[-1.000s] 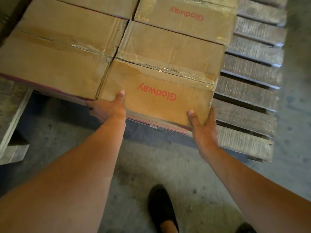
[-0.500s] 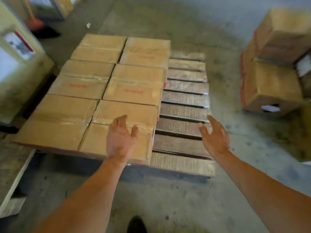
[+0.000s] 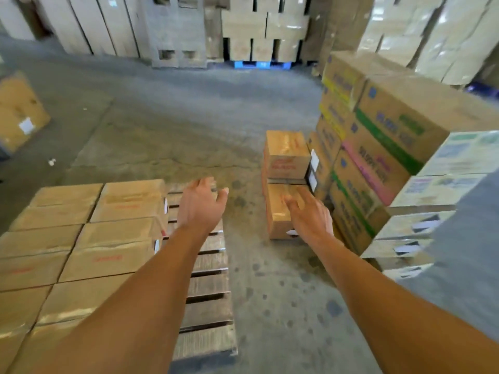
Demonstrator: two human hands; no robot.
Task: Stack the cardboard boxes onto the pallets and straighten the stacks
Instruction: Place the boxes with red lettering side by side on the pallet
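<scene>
A wooden pallet (image 3: pixel 208 298) lies on the floor at lower left, its left part covered by one layer of several brown cardboard boxes (image 3: pixel 113 244) with red print. Bare slats show along its right side. Two more brown boxes stand stacked on the floor to the right, the upper box (image 3: pixel 286 155) on the lower box (image 3: pixel 275 214). My left hand (image 3: pixel 201 205) hovers over the pallet's far right corner, fingers relaxed and holding nothing. My right hand (image 3: pixel 307 217) reaches out in front of the lower stacked box, fingers spread and empty.
A tall stack of colour-printed cartons (image 3: pixel 378 147) rises right of the two boxes, with white cartons (image 3: pixel 437 190) nearer. More stacked cartons (image 3: pixel 264 28) line the back wall. A lone box (image 3: pixel 19 112) sits far left. Grey concrete floor (image 3: pixel 175 125) stretches between.
Both hands let go of the front box on the pallet and lifted away. The view rose and swung right, bringing the two stacked boxes and the carton stacks into sight.
</scene>
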